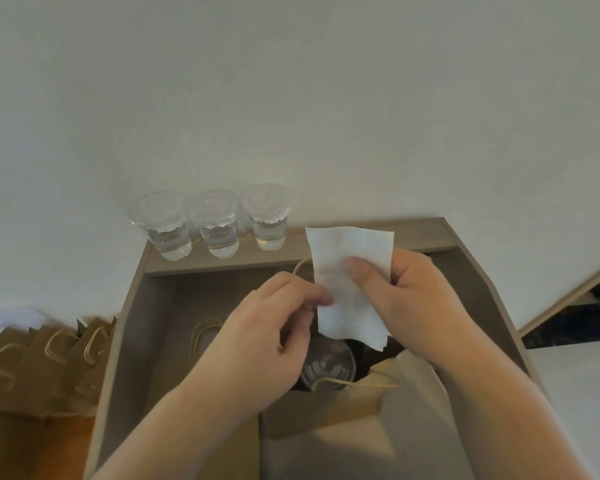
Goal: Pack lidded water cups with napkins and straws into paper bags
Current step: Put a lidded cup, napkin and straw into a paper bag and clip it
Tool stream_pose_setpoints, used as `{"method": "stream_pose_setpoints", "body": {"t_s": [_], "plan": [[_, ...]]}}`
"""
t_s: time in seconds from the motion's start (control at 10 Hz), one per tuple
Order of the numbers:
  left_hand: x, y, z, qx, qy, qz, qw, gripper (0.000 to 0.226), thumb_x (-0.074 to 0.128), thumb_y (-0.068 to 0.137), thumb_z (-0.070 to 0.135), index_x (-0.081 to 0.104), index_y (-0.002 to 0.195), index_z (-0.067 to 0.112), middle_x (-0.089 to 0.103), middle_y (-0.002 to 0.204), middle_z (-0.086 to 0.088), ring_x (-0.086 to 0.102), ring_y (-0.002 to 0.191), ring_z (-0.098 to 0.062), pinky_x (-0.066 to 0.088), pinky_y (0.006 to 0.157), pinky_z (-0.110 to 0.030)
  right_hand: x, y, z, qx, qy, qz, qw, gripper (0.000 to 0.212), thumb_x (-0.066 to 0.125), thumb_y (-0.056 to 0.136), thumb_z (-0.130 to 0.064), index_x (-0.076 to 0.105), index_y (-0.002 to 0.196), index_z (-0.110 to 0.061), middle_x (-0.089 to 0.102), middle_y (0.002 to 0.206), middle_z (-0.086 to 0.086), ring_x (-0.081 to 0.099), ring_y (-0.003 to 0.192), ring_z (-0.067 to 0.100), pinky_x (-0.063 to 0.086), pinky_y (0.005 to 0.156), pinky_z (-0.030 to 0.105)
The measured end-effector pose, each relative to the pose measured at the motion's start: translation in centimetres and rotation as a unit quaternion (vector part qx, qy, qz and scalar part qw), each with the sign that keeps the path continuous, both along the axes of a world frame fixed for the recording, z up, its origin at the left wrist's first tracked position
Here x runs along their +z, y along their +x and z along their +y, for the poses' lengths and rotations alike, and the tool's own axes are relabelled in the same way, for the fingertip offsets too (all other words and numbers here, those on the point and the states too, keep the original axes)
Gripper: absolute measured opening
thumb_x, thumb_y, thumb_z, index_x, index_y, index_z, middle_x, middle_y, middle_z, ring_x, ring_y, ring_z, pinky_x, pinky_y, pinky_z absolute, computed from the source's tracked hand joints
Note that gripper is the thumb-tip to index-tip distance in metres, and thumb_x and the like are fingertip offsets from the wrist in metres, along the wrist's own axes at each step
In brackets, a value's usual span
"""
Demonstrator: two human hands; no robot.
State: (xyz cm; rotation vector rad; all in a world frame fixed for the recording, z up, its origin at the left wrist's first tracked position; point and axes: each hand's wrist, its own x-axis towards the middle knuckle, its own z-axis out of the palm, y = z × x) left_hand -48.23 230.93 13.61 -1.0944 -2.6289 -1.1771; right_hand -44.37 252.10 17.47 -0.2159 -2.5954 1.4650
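While the right hand (420, 296) pinches the white folded paper napkin (347, 285) above the open brown paper bag (326, 410) whose mouth the left hand's (267, 337) grip holds open, a loosened grip could drop it outside, beside the clear lidded cup (328, 367) inside.

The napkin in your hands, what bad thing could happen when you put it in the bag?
1. The napkin hangs right over the lidded cup in the open paper bag. If that lid leaks, the napkin could get soggy.
2. The right hand pinches it and the left hand grips the bag's edge by the cord handle, so the thin paper might tear or crumple going in.
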Motion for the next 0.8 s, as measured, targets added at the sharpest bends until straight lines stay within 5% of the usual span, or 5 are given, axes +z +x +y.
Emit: {"method": "stream_pose_setpoints", "body": {"t_s": [0.1,0.3,0.5,0.7,0.8], "plan": [[-1.5,-0.3,-2.0,0.036,-0.174,-0.004,0.984,0.031,0.065,0.098,0.030,0.059,0.117,0.053,0.061,0.109,0.038,0.054,0.117,0.011,0.028,0.128,-0.041,-0.6,0.2,-0.1,0.045,-0.034,-0.068,0.996,0.040,0.047,0.104,-0.057,0.076,0.106,-0.029,0.076,0.098,-0.012,0.071,0.092,0.009,0.063,0.082,0.037],[-2.3,0.7,-4.2,0.037,-0.174,-0.029,0.984,0.037,0.059,0.088,0.041,0.061,0.124,0.053,0.055,0.128,0.042,0.028,0.145,0.014,-0.002,0.132,-0.046,-2.1,0.9,-3.4,0.125,0.050,-0.157,0.978,0.045,0.030,0.107,-0.066,0.064,0.090,-0.044,0.067,0.079,-0.025,0.062,0.074,-0.008,0.041,0.068,0.022],[-3.3,1.4,-5.0,0.030,-0.121,-0.021,0.992,0.038,0.063,0.087,0.040,0.065,0.123,0.048,0.056,0.133,0.039,0.027,0.153,0.005,0.015,0.131,-0.056,-4.0,0.4,-5.6,0.161,0.047,-0.213,0.963,0.045,0.026,0.112,-0.058,0.051,0.145,-0.040,0.057,0.114,-0.025,0.051,0.097,-0.017,0.034,0.081,0.005],[-4.3,1.5,-5.2,0.015,-0.075,-0.006,0.997,0.038,0.066,0.088,0.028,0.068,0.123,0.043,0.057,0.135,0.035,0.031,0.154,-0.002,0.025,0.129,-0.054,-5.1,0.5,-4.9,0.193,-0.083,-0.262,0.942,0.043,0.040,0.102,-0.070,0.018,0.131,-0.094,0.045,0.143,-0.042,0.046,0.130,-0.012,0.035,0.111,0.017],[-4.6,1.2,-5.2,0.007,-0.050,0.000,0.999,0.034,0.066,0.090,0.029,0.070,0.121,0.042,0.059,0.135,0.033,0.034,0.152,-0.002,0.033,0.126,-0.048,-5.2,1.0,-3.2,0.199,0.003,-0.224,0.954,0.071,0.055,0.095,-0.065,0.018,0.156,-0.068,0.045,0.159,-0.028,0.049,0.139,0.000,0.039,0.112,0.026]]}}
